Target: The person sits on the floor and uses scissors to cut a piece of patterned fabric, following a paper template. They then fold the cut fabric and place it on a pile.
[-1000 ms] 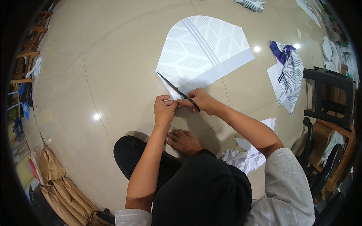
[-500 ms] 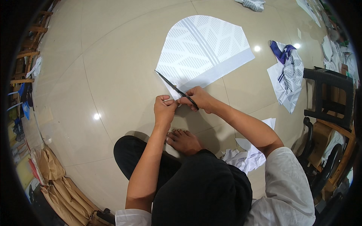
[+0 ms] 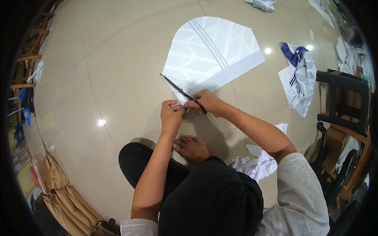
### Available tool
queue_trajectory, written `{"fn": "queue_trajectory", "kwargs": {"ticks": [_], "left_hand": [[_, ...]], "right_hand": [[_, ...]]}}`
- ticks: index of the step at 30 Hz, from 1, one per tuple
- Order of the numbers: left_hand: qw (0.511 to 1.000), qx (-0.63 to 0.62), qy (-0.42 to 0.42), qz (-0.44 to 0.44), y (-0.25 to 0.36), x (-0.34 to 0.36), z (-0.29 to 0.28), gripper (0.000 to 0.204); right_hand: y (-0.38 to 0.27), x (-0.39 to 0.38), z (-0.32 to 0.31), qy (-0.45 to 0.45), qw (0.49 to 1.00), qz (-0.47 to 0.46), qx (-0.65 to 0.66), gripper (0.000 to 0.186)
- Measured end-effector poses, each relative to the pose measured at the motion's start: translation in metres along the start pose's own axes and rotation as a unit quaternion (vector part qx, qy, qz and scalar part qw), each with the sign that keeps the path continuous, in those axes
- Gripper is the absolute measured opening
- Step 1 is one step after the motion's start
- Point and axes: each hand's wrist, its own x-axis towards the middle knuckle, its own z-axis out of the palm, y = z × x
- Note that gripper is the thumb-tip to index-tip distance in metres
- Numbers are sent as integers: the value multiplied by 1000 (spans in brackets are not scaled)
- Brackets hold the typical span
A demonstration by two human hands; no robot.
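Note:
A white and grey patterned fabric piece [image 3: 212, 49] lies flat on the floor, with a rounded far edge and a plain grey band along its near right side. Black scissors [image 3: 171, 82] cross its near left corner, their tip pointing far left and the blades looking closed or nearly so. My right hand [image 3: 207, 101] is closed round the scissors' handles. Close beside it, my left hand [image 3: 172, 114] has its fingers curled in a pinch at the fabric's near corner. What those fingers hold, if anything, is too small to tell.
Crumpled striped and purple fabric [image 3: 301, 74] lies to the right, near a black plastic stool [image 3: 342, 100]. White scraps [image 3: 256, 165] are by my right elbow. Brown paper-like bundles [image 3: 69, 200] sit at the lower left. My bare foot [image 3: 193, 148] rests just behind my hands.

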Motion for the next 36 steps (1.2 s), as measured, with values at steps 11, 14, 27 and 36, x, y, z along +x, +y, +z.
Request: {"fn": "queue_trajectory", "kwargs": {"ticks": [11,14,27,36], "left_hand": [[999,30,-2,27,4,-6,-1,43],[988,73,-31,132,-8,-18,-3,35],[781,332,-408,337,24,-117,67,40],[784,425,9,453,16,5,51,34]], "right_hand": [[2,-2,-2,-2,999,-21,-31,30],[10,-22,-1,13,995,-57,-87,29],[179,-193,-22,185,944,-68,266,15],[289,-291,-69,610,780,1,-141,22]]}}
